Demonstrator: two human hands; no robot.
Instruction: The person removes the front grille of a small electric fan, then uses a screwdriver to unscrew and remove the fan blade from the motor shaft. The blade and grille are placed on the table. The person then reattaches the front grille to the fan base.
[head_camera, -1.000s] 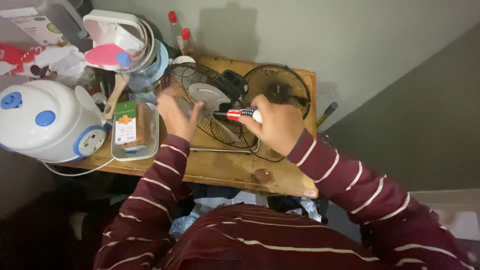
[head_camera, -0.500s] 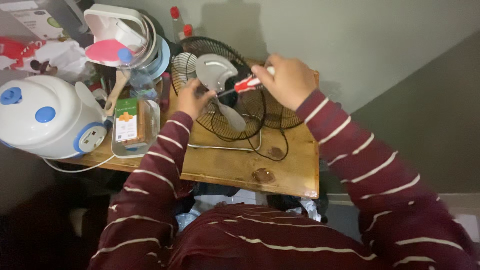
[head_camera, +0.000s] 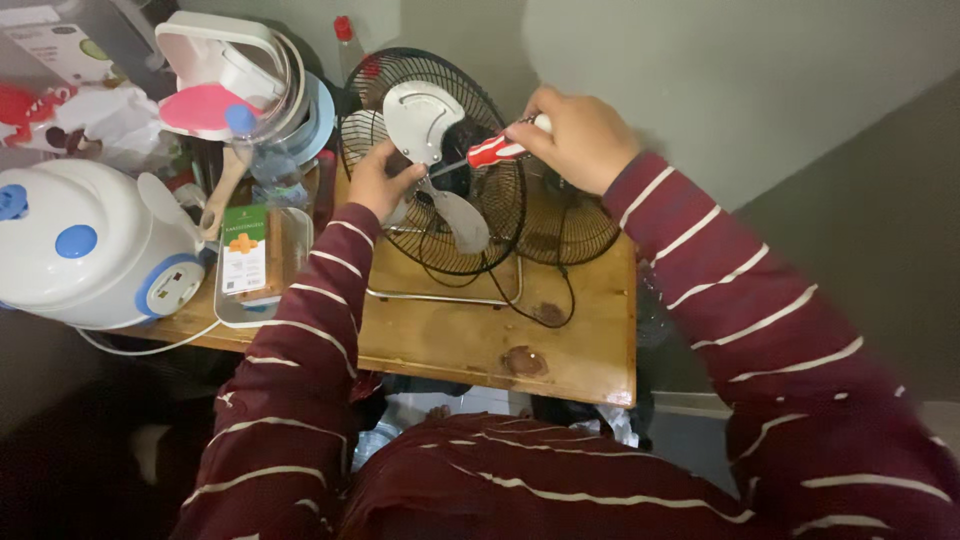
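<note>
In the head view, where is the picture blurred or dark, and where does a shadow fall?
Head view: dim indoor light; the right hand on the screwdriver is slightly motion-blurred; the fan casts a soft shadow on the wall behind; the lower left corner is nearly black.

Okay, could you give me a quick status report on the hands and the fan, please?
Left hand steadying the grey fan blade. Right hand gripping red-handled screwdriver, tip at blade hub. Black fan guard tilted up on wooden table; cable loose beneath.

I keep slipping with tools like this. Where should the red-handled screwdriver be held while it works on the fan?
Grip the screwdriver by its thick red-and-white handle, from the right, as the right hand does; its thin shaft points left into the fan hub.
</note>
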